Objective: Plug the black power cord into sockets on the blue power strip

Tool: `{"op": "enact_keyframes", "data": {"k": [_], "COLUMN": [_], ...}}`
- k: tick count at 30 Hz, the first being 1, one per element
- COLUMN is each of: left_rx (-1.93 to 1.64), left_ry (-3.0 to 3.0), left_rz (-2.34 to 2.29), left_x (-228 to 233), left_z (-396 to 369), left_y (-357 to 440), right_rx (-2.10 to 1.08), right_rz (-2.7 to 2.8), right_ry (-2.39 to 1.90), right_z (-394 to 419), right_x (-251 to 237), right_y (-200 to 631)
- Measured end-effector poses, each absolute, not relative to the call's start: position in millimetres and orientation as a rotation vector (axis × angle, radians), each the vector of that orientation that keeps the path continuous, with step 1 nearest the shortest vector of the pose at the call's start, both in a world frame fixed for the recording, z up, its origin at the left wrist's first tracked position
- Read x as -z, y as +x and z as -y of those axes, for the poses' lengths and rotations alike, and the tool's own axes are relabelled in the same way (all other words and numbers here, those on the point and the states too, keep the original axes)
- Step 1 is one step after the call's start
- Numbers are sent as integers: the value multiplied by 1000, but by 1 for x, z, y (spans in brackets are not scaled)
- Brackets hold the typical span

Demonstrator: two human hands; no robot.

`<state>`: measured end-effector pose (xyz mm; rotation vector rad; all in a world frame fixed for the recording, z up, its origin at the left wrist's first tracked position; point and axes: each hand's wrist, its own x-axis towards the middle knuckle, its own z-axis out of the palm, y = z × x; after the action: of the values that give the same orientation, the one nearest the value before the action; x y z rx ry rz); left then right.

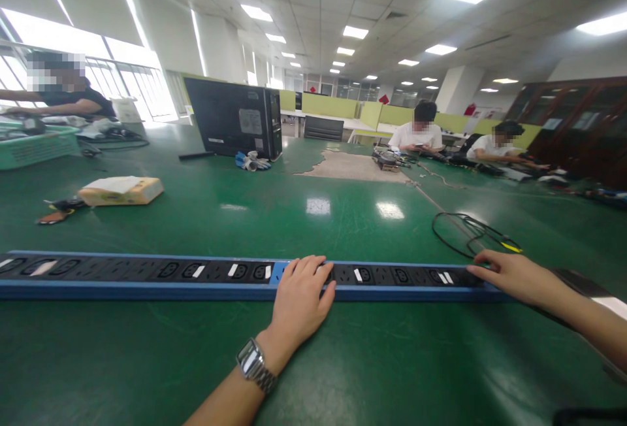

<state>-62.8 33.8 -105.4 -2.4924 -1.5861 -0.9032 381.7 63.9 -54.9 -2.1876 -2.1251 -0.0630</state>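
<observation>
The long axis of the blue-edged socket strip [196,293] is set crosswise on the bench [147,360], roughly in line with its far edge. The strip's middle stretch is covered by the left hand [301,295], its grip draped loosely with fingers parted (a metal-banded watch [252,362] is worn at that wrist). The right end is nearest the right hand [504,276], fingertips placed at the dark face; whether its grip is pinched tight cannot be told. Matt black sockets are framed by smooth blue rails and dotted with white labels. Beyond, a thin black cable [473,238] is looped toward the bench's right edge, and a soft yellow packet [122,191] toward the left. Farther off, a boxy black computer case [230,119] is seen.
</observation>
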Motion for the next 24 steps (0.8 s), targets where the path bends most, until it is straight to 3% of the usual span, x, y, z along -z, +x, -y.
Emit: {"op": "enact_keyframes", "data": {"k": [3,12,16,24], "left_rx": [907,920,909,933], "left_ry": [-2492,-2480,-2484,-2483], "left_rz": [1584,1577,1584,1582], "left_x": [105,106,105,107], "left_z": [-34,-34,-33,-34], "left_y": [-62,-62,-62,-62], "right_rx": [-197,-108,-120,30], "right_rz": [2153,2045,2172,2110], "right_ry": [-2251,-2236,-2064,-2232], "right_z": [-63,-78,-98,-105], "right_x": [43,26,41,96], "right_y": [379,370,360,358]}}
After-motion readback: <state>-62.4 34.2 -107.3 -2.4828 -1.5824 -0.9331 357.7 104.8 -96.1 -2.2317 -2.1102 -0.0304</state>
